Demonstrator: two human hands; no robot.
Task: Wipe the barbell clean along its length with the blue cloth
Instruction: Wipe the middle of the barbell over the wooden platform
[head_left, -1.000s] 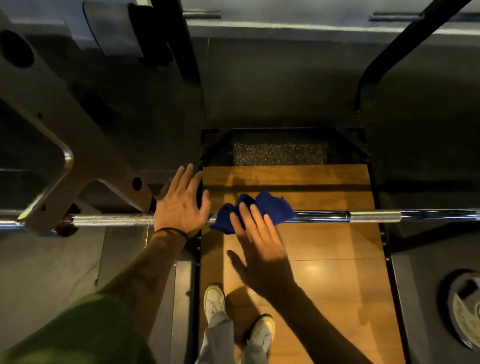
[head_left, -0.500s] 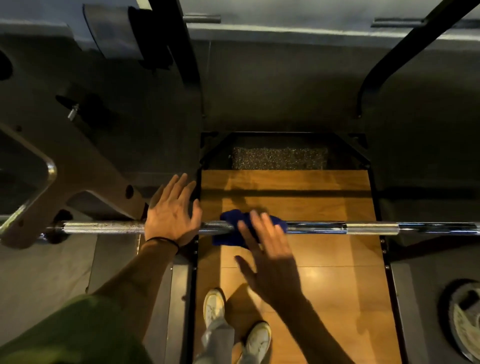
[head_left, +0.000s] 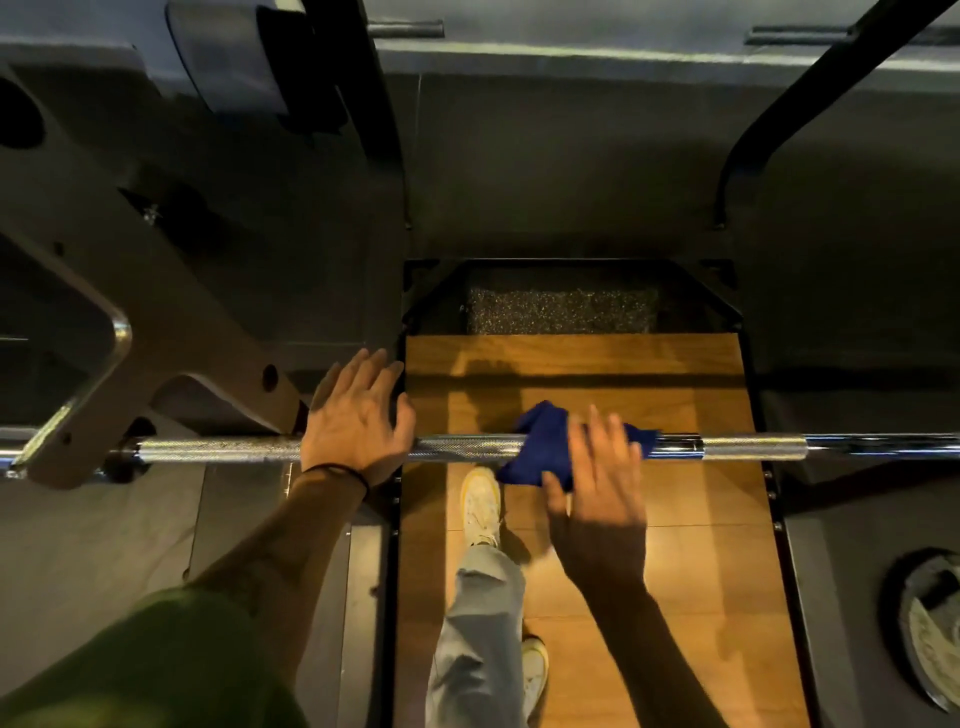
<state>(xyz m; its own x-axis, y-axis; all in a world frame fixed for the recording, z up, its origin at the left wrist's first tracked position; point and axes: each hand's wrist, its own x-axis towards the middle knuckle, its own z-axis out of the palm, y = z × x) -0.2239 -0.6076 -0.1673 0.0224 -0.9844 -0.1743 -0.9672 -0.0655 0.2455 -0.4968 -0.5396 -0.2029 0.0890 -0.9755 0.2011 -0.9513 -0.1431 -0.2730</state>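
Fingers (head_left: 605, 441) of the right hand (head_left: 597, 499) lie straight, pressing the crumpled blue cloth (head_left: 540, 441) onto the long chrome barbell (head_left: 467, 448). It runs left–right (left hand (head_left: 358, 421) rests flat beside).

The left hand (head_left: 358, 418) lies flat, palm down, fingers straight and spread (a dark band circles its wrist). The right hand (head_left: 597, 467) reaches forward at the same height, fingers extended, thumb tucked lower.

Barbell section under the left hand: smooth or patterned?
Patterned: the barbell shows cross-hatched silver knurling beside the left hand, clearest in the head view.
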